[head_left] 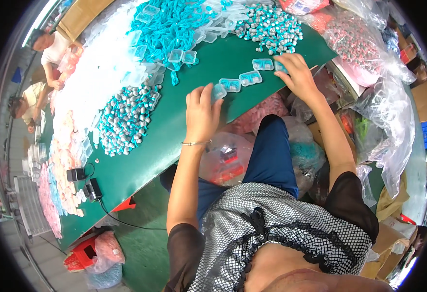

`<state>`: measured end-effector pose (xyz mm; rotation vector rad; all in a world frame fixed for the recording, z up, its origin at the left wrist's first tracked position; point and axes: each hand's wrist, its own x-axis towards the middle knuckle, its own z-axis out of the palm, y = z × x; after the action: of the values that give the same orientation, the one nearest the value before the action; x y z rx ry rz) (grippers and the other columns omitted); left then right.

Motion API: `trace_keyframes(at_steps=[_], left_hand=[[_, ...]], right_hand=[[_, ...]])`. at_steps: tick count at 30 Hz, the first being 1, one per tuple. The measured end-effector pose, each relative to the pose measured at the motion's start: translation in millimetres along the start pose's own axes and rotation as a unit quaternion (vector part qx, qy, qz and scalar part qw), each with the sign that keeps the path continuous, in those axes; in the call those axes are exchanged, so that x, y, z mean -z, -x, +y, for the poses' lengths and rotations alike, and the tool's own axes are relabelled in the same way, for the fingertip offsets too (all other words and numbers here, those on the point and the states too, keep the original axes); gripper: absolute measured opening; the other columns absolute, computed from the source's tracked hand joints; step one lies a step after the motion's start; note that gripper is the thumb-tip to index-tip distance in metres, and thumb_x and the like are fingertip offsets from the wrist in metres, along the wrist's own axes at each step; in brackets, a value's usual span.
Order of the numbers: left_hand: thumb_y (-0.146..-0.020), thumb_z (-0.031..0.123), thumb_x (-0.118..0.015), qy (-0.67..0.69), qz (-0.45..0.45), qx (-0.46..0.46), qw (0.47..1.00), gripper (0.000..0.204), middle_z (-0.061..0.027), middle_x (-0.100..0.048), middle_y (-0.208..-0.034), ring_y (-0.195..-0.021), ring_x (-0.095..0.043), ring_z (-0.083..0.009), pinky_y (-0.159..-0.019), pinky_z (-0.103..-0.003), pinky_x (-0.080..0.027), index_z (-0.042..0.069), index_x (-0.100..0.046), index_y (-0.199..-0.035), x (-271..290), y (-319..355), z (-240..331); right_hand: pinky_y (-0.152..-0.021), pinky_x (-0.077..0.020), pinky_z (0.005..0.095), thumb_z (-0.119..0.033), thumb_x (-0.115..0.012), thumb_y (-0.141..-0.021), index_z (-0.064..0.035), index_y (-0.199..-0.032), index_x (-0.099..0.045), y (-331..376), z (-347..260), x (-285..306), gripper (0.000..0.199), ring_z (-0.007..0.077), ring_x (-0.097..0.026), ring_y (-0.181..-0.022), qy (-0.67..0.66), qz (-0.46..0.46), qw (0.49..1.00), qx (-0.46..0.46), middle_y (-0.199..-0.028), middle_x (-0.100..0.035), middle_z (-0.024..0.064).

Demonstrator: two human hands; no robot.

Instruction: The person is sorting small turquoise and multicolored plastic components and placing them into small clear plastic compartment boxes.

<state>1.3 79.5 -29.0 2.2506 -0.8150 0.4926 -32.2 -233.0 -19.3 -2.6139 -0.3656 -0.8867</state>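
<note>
Left hand (202,113), 12 o'clock, curled at clear case (218,91); right hand (298,77), 2 o'clock, at end case (279,67); grips unclear; three teal-filled cases (250,78) between.

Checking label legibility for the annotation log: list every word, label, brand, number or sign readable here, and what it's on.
No text can be read clearly enough to quote.
Row of small clear plastic cases with turquoise contents: no lettering visible.
Red-and-white plastic bag at the top edge: marks too blurred to read.
Pair of black box-shaped adapters: any markings too small to read.
</note>
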Motion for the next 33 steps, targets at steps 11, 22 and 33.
trace_keyframes(at_steps=[11,22,33], left_hand=[[-0.076,0.021,-0.074,-0.029,-0.085,-0.075,0.993,0.05,-0.0172,-0.061,-0.107,-0.098,-0.056,-0.0361,-0.084,-0.044,-0.045,0.006,-0.054,-0.119,-24.5,-40.7,-3.3],[-0.084,0.018,-0.071,0.202,-0.029,0.085,0.975,0.051,-0.0152,-0.06,-0.116,-0.109,-0.058,-0.024,-0.092,-0.034,-0.045,0.001,-0.05,-0.128,11.8,19.6,-0.3],[-0.087,0.018,-0.07,0.478,-0.131,0.38,0.781,0.053,-0.0075,-0.06,-0.112,-0.087,-0.062,-0.0144,-0.07,-0.026,-0.053,0.003,-0.046,-0.132,56.5,187.4,-17.4]], right_hand=[[-0.088,-0.0468,0.0412,-0.006,-0.065,-0.075,-0.0076,-0.12,-0.057,-50.1,6.2,-30.1,0.046,0.0317,-0.055,-0.102,-0.012,-0.116,0.987,0.112,-0.109,-0.06,0.0124],[-0.075,-0.0497,0.0431,-0.018,-0.073,-0.071,-0.0141,-0.118,-0.056,-59.8,-35.3,-31.3,0.051,0.0352,-0.06,-0.088,-0.073,-0.188,0.972,0.124,-0.092,-0.059,0.0147],[-0.085,-0.0498,0.0342,-0.011,-0.075,-0.068,-0.0047,-0.11,-0.062,-26.0,-149.1,-14.1,0.045,0.0278,-0.064,-0.098,-0.29,-0.295,0.909,0.048,-0.107,-0.065,0.0123]])
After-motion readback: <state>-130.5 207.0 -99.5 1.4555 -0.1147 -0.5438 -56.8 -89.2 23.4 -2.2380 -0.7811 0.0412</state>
